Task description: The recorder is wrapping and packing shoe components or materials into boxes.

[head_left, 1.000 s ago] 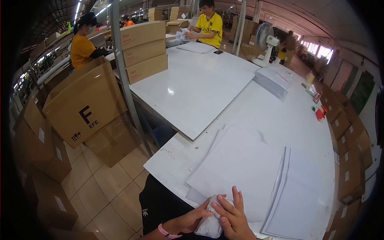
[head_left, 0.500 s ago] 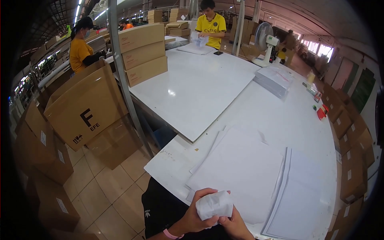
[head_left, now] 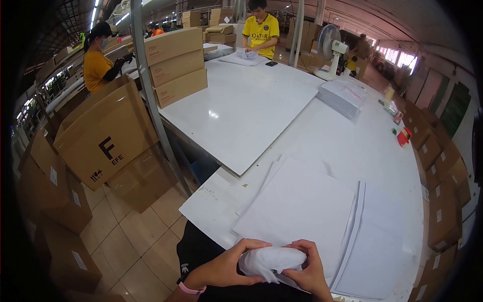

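Observation:
Between my two hands is a rounded bundle wrapped in white paper point(head_left: 271, 259), just above the table's near edge. My left hand point(head_left: 241, 261) grips its left side, thumb below and fingers over the top. My right hand point(head_left: 306, 264) closes on the right side, the thumb pressing a fold at the front. A loose tail of paper hangs at the bundle's underside. What the paper covers is hidden. Just beyond my hands lies a stack of white paper sheets point(head_left: 302, 201), its edges uneven. To its right is a second pile of folded white sheets point(head_left: 375, 241).
A raised white tabletop point(head_left: 236, 116) adjoins mine, with brown boxes point(head_left: 176, 68) stacked at its left. A metal post point(head_left: 151, 75) stands beside a large carton point(head_left: 108, 133). A fan point(head_left: 329, 53), plastic-covered sheets point(head_left: 342, 98) and a red dispenser point(head_left: 404, 136) lie farther right. Two co-workers stand beyond.
My hands have turned the bundle and spread apart to its two sides; it looks wider, with a loose paper tail showing. The far co-worker's hands have lowered to the paper.

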Available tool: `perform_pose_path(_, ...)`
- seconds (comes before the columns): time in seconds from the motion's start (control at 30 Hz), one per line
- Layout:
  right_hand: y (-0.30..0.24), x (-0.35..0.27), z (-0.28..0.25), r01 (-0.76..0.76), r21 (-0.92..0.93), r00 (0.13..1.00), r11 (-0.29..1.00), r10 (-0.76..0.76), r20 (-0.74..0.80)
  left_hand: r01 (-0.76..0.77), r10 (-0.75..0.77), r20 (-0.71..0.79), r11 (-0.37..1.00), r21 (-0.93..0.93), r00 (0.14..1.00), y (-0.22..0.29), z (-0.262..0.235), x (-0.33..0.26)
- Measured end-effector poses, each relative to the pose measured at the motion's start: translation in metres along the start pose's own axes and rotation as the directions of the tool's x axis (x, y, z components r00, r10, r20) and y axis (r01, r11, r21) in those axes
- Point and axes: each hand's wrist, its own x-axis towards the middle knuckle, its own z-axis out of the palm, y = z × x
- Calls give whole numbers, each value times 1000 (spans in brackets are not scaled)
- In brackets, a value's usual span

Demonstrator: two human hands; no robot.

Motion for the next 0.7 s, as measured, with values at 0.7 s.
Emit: perform_pose_path(0.7,-21,-4,31,13,-12,989,1000,-11,145,40,-50,-64,987,-155,997,-3,10,-7)
